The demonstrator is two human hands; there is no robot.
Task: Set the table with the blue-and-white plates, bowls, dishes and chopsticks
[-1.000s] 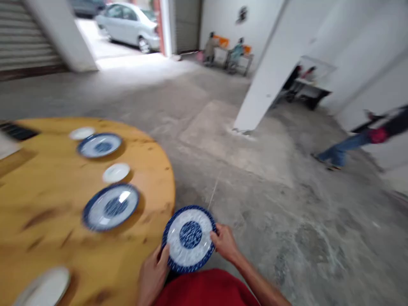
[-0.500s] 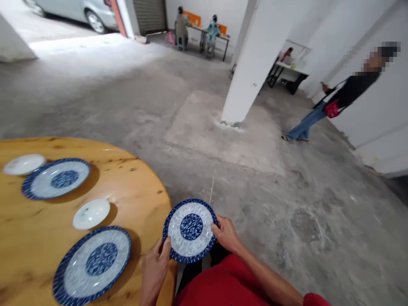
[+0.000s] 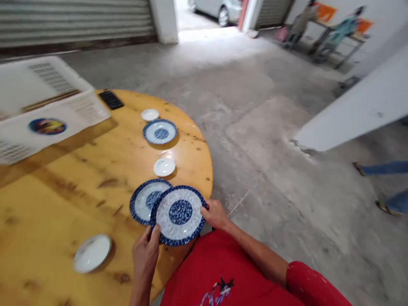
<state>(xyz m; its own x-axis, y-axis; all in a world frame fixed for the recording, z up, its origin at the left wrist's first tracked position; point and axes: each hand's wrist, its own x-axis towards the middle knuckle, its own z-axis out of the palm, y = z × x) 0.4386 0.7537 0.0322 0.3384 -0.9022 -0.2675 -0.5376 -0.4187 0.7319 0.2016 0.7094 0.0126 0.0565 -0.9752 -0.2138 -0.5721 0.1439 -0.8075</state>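
Both my hands hold one blue-and-white patterned plate (image 3: pixel 179 214) by its rim. My left hand (image 3: pixel 145 250) grips its near-left edge and my right hand (image 3: pixel 215 213) grips its right edge. The plate hovers over the near edge of a round wooden table (image 3: pixel 63 191) and partly covers a second blue-and-white plate (image 3: pixel 143 205) lying on the table.
Further back on the table lie a small white saucer (image 3: pixel 164 167), a third blue plate (image 3: pixel 160 131), another white saucer (image 3: pixel 149 114) and a black phone (image 3: pixel 110 100). A white dish (image 3: pixel 92 253) sits near left. A white plastic crate (image 3: pixel 38 106) stands at the back left. A walking person's legs (image 3: pixel 385 187) show at right.
My view has swung left, showing more of the table and the crate. The held plate has moved from beyond the table's edge to over the table, overlapping the nearest plate.
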